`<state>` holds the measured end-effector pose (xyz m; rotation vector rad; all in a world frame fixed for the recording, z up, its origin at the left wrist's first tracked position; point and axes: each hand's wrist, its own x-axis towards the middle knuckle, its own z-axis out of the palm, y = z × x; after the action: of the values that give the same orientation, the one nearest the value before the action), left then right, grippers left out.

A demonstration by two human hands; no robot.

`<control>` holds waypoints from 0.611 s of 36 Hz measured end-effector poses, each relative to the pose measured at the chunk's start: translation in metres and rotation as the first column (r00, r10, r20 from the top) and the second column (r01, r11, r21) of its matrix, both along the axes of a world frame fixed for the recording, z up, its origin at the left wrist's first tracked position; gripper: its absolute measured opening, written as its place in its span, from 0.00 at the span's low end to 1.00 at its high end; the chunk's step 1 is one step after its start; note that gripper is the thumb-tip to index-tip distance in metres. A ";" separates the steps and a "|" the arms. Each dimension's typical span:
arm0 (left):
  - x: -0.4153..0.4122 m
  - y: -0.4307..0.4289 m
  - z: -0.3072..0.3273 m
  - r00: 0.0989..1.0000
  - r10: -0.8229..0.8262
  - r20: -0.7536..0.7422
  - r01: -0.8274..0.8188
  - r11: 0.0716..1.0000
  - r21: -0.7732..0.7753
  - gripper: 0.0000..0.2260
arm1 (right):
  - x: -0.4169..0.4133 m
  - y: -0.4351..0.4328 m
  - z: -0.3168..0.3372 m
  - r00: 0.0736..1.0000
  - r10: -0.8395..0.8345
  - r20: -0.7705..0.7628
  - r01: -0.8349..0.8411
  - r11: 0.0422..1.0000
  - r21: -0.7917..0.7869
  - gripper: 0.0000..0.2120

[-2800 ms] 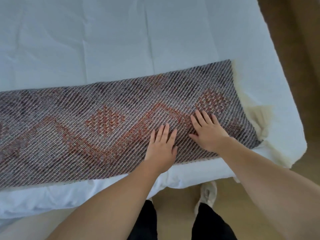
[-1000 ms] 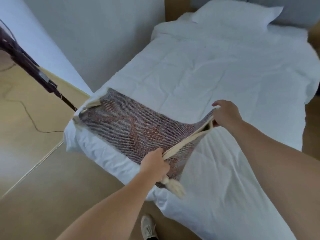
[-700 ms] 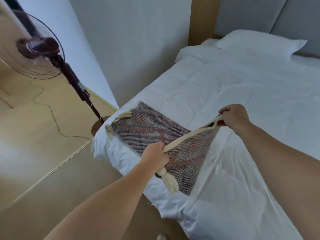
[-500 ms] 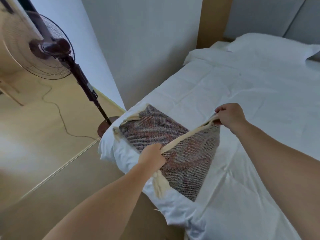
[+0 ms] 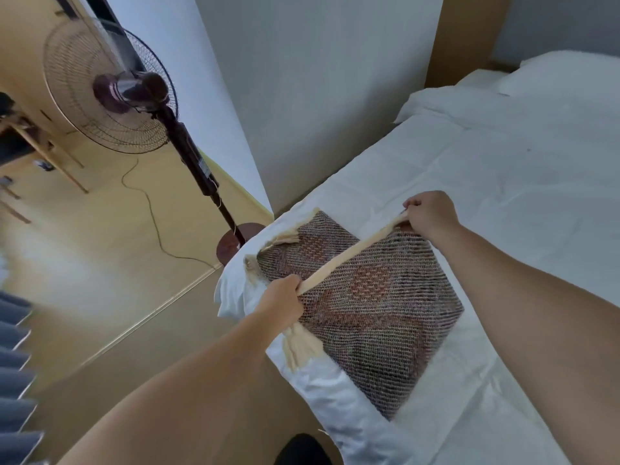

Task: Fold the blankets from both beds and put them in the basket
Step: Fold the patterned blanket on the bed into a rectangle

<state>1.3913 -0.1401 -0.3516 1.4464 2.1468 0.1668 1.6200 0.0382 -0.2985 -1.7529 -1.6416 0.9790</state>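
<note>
Blanket [image 5: 369, 307] no longer a long flat strip: one end now doubled over toward 10 o'clock. Left hand [image 5: 285, 298] and right hand [image 5: 427, 213], flat on it before, now grip its cream edge [image 5: 349, 256], which sits lower and closer to the under-layer.

A white-sheeted bed [image 5: 503, 196] is set against a pale grey wall [image 5: 318, 95], a pillow [image 5: 570, 75] laid at its head; a dark standing fan [image 5: 110, 92] is placed on the tan floor [image 5: 100, 263], its cable [image 5: 152, 213] trailed across it.

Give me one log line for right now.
step: folding blanket | left hand: grips cream edge | right hand: grips cream edge | blanket: edge taut between hands, rest on bed | basket: not in view
</note>
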 end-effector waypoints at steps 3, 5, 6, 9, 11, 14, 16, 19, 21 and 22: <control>-0.021 0.015 -0.007 1.000 0.011 0.016 -0.011 1.000 -0.020 0.09 | -0.025 0.018 -0.006 1.000 0.020 0.021 -0.020 1.000 0.003 0.14; -0.038 0.027 -0.015 1.000 0.013 0.025 -0.012 1.000 -0.025 0.10 | -0.045 0.029 -0.012 0.999 0.032 0.038 -0.032 0.999 0.006 0.14; -0.048 0.033 -0.020 1.000 0.012 0.025 -0.011 1.000 -0.025 0.08 | -0.056 0.034 -0.016 0.998 0.038 0.050 -0.038 0.999 0.004 0.14; -0.083 0.053 -0.039 0.999 0.000 0.036 0.000 1.000 -0.013 0.05 | -0.088 0.054 -0.033 0.996 0.027 0.080 -0.026 1.000 -0.013 0.15; -0.111 0.070 -0.055 0.999 -0.027 0.043 0.028 0.999 -0.023 0.04 | -0.111 0.070 -0.047 0.995 0.002 0.097 0.001 1.000 -0.031 0.15; -0.152 0.101 -0.082 0.995 -0.079 0.064 0.084 0.994 -0.072 0.04 | -0.146 0.094 -0.072 0.990 -0.044 0.131 0.051 0.997 -0.050 0.15; -0.178 0.122 -0.099 0.989 -0.112 0.094 0.123 0.986 -0.115 0.04 | -0.169 0.109 -0.090 0.987 -0.066 0.150 0.074 0.996 -0.050 0.16; -0.211 0.148 -0.123 0.977 -0.163 0.135 0.185 0.967 -0.176 0.07 | -0.202 0.131 -0.116 0.982 -0.088 0.167 0.101 0.993 -0.069 0.16; -0.228 0.165 -0.140 0.972 -0.160 0.173 0.196 0.957 -0.215 0.09 | -0.220 0.148 -0.135 0.976 -0.103 0.193 0.123 0.988 -0.098 0.16; -0.235 0.172 -0.149 0.969 -0.161 0.188 0.203 0.951 -0.234 0.08 | -0.228 0.156 -0.145 0.972 -0.113 0.204 0.138 0.984 -0.111 0.16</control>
<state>1.1562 0.0322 -0.5010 1.4186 1.8147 -0.0507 1.3920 0.1941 -0.4433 -2.0691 -1.5934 0.8897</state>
